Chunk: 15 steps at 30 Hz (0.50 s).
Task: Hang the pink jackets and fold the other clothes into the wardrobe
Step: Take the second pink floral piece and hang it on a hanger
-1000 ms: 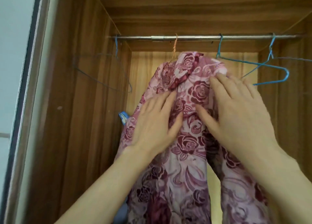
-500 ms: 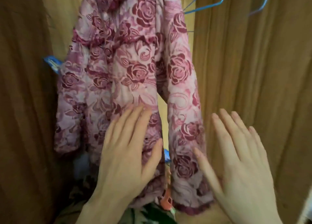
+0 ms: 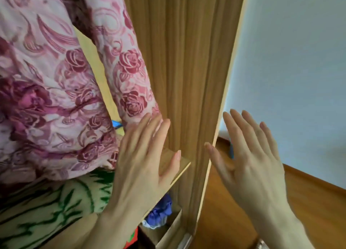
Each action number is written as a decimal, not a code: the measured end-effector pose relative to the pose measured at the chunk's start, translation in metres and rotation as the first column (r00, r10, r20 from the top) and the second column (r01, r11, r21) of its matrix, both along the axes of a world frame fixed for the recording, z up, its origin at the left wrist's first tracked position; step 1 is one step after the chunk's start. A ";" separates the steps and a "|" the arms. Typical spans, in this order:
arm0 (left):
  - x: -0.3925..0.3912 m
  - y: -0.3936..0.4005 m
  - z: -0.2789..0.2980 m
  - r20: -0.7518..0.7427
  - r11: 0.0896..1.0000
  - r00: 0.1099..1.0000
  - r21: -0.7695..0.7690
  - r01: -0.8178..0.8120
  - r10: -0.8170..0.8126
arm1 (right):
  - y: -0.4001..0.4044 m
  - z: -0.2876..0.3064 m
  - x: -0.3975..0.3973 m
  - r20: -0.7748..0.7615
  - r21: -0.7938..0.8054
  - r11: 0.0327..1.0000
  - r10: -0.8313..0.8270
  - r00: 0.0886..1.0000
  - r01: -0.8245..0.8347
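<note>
The pink rose-patterned quilted jacket [image 3: 56, 91] hangs inside the wooden wardrobe, up and to the left of both hands, its right sleeve [image 3: 129, 76] dropping to just above the left hand's fingertips. It probably hangs free because it is already on its hanger, which lies out of view here.

The left hand [image 3: 144, 164] is flat and wide, fingers straight and together, holding nothing; it hovers in front of the light wooden shelf edge [image 3: 179, 172], just below the sleeve cuff, and whether it touches the cloth I cannot tell. The right hand [image 3: 250, 164] is likewise spread and empty, held in the air outside the brown wood-grain wardrobe side panel [image 3: 187, 70], which stands between the two hands. Behind it are the pale wall [image 3: 290, 61] and the wooden floor [image 3: 309, 192].

Below the left hand lies a cream fabric with green leaf print [image 3: 46, 207] on the shelf, and lower still a crumpled blue cloth [image 3: 159, 211] in a compartment.

Half a second ago both hands were on or beside the jacket's front and sleeve, smoothing it; now they have drawn back and rightward, and the view has swung the same way. A second ago they pressed near the collar under the rail. The hanging of this jacket looks finished.
</note>
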State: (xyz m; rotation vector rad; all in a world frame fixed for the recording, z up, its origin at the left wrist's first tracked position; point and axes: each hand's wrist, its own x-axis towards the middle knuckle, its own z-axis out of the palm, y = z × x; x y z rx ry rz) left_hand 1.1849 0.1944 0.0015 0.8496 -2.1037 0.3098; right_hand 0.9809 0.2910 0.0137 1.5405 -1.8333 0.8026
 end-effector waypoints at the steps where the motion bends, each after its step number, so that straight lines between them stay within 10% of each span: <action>1: -0.009 0.001 -0.006 -0.002 0.999 0.999 0.017 0.034 -0.034 | 0.008 -0.005 -0.008 -0.006 0.017 0.999 -0.034 0.999 0.034; 15: -0.198 -0.006 -0.044 0.048 0.889 0.894 0.136 0.437 -0.446 | 0.069 -0.065 -0.137 -0.001 0.113 0.895 -0.434 0.901 0.432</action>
